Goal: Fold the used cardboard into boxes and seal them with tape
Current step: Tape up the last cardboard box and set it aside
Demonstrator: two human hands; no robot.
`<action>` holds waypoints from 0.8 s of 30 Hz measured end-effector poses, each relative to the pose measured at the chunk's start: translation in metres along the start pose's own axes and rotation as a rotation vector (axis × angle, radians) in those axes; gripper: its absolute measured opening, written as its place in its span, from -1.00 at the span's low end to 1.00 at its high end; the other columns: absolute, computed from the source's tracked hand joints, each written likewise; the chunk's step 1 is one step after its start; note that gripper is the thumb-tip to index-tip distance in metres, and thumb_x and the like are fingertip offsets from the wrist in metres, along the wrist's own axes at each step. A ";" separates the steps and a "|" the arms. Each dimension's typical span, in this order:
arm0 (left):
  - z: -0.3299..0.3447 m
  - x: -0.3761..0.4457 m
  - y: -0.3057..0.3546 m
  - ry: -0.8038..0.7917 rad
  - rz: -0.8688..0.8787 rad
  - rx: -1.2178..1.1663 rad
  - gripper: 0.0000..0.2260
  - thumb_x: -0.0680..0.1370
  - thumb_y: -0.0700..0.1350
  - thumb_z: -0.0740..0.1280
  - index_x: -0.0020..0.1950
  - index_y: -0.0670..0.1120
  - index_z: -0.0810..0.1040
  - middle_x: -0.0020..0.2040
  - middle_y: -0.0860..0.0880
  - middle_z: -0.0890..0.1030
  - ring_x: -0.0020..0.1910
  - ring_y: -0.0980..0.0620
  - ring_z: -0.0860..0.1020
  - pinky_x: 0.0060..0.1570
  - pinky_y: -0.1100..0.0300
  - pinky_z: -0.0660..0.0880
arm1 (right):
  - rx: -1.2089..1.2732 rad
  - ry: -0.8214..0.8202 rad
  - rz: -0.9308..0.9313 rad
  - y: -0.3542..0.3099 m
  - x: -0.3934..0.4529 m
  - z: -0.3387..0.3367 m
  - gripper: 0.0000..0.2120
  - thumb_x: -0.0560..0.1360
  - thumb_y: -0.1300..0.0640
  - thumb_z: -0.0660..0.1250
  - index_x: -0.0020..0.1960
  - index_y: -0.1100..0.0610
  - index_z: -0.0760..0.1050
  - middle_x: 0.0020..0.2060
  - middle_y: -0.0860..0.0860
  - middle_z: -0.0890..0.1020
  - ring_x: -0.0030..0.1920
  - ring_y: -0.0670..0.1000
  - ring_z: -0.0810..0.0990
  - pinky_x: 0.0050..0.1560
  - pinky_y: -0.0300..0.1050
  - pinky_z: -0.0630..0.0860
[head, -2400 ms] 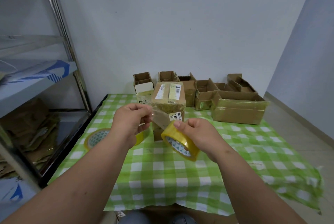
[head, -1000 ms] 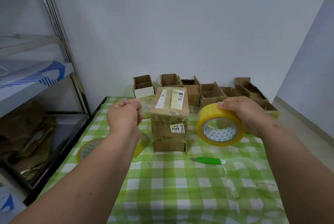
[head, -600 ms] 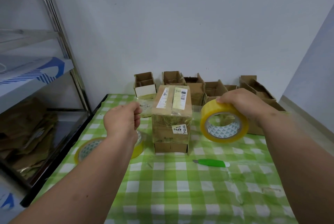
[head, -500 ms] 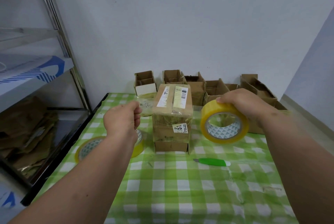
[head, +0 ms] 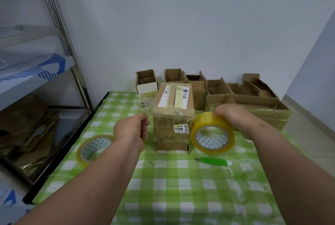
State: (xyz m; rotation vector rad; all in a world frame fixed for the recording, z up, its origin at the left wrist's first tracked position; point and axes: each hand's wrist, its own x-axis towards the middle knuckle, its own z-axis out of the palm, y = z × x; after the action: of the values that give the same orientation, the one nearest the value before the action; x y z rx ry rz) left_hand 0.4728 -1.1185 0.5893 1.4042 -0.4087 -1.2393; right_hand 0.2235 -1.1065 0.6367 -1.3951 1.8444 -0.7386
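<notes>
**Tape stretched out, roll lowered beside the box**

The left hand [head: 133, 130] has its fingers curled and pinches the free end of a clear strip of tape [head: 146, 105], which rises from the fingertips in front of the small boxes behind. The right hand [head: 233, 118] grips the yellow tape roll [head: 212, 133] from above, fingers bent over its rim. A moment ago this roll was higher and more to the right; now it is lower and just beside the taped box [head: 173, 116], which stands upright on the green checked tablecloth [head: 181, 188]. I judge the strip is long enough and must next be laid over the box. A second tape roll [head: 92, 149] lies flat near the left wrist, and a green knife [head: 213, 161] lies in front of the box for cutting. Open boxes [head: 235, 90] wait along the wall.
</notes>
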 end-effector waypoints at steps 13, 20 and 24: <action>-0.003 0.002 -0.011 -0.129 0.172 0.315 -0.59 0.42 -0.02 0.54 0.16 0.02 0.44 -0.09 -0.06 0.52 -0.16 -0.03 0.50 -0.17 0.08 0.49 | -0.183 0.177 -0.403 0.008 -0.005 0.040 -0.57 0.50 0.36 0.25 -0.19 -0.21 0.52 -0.13 -0.26 0.57 -0.02 -0.07 0.56 0.17 -0.02 0.50; -0.001 0.005 0.000 -0.309 0.474 0.725 -0.62 0.64 -0.11 0.22 0.41 0.22 0.36 0.01 0.08 0.60 -0.01 -0.03 0.60 0.09 -0.11 0.58 | -0.125 0.209 -0.432 0.007 -0.008 0.046 -0.74 0.60 0.29 0.26 0.07 0.02 0.66 0.01 -0.15 0.57 0.05 -0.09 0.57 -0.01 -0.29 0.50; -0.010 -0.001 0.015 -0.512 0.478 0.699 -0.52 0.69 -0.09 0.05 0.44 0.47 0.15 0.22 0.01 0.57 0.02 -0.16 0.63 0.05 -0.08 0.62 | -0.113 0.246 -0.471 0.006 -0.009 0.054 -0.76 0.60 0.28 0.26 0.12 0.08 0.66 0.10 -0.05 0.60 0.12 -0.04 0.56 0.19 -0.12 0.52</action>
State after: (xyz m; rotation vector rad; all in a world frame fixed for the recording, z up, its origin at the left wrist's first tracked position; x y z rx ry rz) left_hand 0.4864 -1.1168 0.6003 1.4031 -1.5542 -1.0778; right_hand 0.2652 -1.0975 0.6023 -1.9179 1.7746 -1.0939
